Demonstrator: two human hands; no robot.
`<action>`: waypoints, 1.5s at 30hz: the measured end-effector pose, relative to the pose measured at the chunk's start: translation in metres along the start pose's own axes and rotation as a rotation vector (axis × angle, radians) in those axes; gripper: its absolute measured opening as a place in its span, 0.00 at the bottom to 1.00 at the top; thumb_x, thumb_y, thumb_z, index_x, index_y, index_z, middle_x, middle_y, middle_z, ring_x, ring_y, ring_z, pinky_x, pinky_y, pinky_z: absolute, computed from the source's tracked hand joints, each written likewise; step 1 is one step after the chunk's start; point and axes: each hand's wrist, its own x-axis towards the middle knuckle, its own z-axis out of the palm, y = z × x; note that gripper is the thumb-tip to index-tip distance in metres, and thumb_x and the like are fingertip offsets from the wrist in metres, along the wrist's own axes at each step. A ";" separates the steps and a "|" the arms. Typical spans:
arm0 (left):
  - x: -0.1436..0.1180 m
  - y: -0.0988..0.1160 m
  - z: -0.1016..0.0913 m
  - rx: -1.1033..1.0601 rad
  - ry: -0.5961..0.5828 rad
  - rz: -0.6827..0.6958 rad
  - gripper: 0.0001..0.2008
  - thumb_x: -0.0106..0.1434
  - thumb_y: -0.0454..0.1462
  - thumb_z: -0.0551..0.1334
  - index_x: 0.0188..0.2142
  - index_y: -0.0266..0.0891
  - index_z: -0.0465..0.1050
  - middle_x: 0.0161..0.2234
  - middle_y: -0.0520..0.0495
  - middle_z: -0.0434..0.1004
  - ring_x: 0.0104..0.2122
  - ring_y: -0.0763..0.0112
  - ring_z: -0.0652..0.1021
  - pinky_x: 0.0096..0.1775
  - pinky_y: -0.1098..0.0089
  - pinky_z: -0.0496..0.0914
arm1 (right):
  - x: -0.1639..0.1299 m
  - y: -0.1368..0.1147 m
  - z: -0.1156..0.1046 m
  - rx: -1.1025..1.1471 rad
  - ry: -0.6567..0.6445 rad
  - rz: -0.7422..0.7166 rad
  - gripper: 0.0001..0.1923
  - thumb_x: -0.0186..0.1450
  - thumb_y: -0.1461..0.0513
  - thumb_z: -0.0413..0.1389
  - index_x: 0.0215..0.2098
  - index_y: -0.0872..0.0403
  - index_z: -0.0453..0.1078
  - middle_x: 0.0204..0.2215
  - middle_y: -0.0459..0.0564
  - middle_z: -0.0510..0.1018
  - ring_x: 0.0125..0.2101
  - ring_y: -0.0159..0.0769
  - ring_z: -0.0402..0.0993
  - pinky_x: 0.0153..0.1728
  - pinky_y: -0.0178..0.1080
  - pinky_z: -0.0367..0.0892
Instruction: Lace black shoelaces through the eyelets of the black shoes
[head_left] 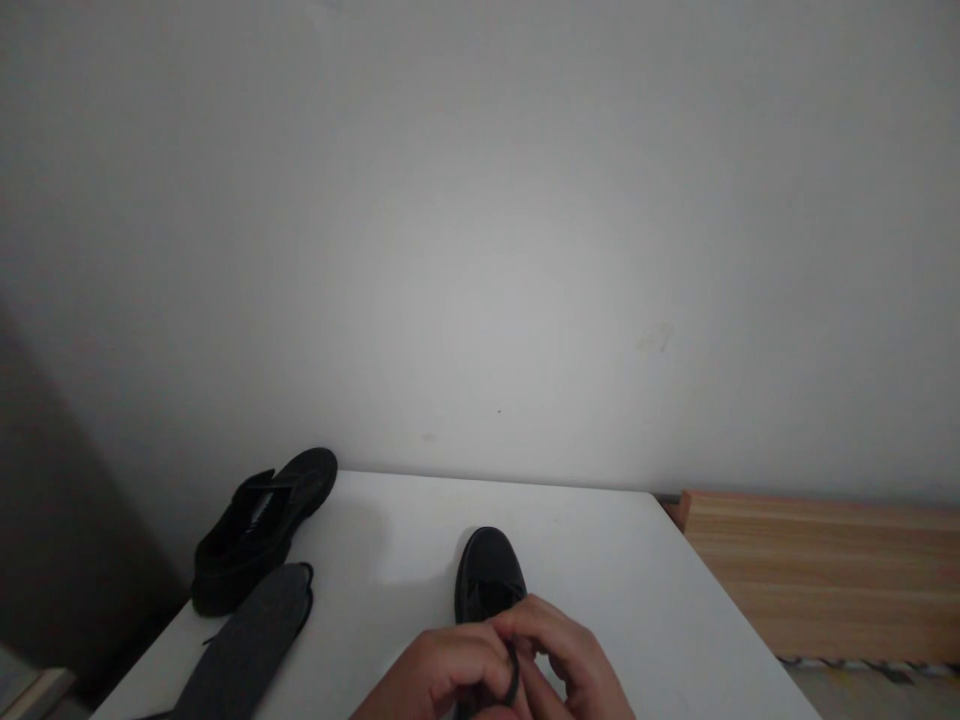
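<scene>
Bare hands (502,670) — no sleeves

Legible text: none | black shoe under the hands (487,575): no brand or size mark can be read | second black shoe (262,525): no label discerned | grey insole (251,635): no print made out | worktop (600,560): unmarked

Both hands (495,670) on black shoe (487,575)
</scene>
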 end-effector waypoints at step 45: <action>-0.031 -0.043 -0.102 -0.496 1.098 0.046 0.20 0.41 0.43 0.81 0.33 0.37 0.83 0.29 0.51 0.80 0.25 0.77 0.76 0.31 0.78 0.78 | -0.022 0.048 -0.049 -0.391 0.041 0.241 0.17 0.70 0.51 0.54 0.39 0.50 0.81 0.29 0.51 0.84 0.26 0.38 0.80 0.29 0.34 0.74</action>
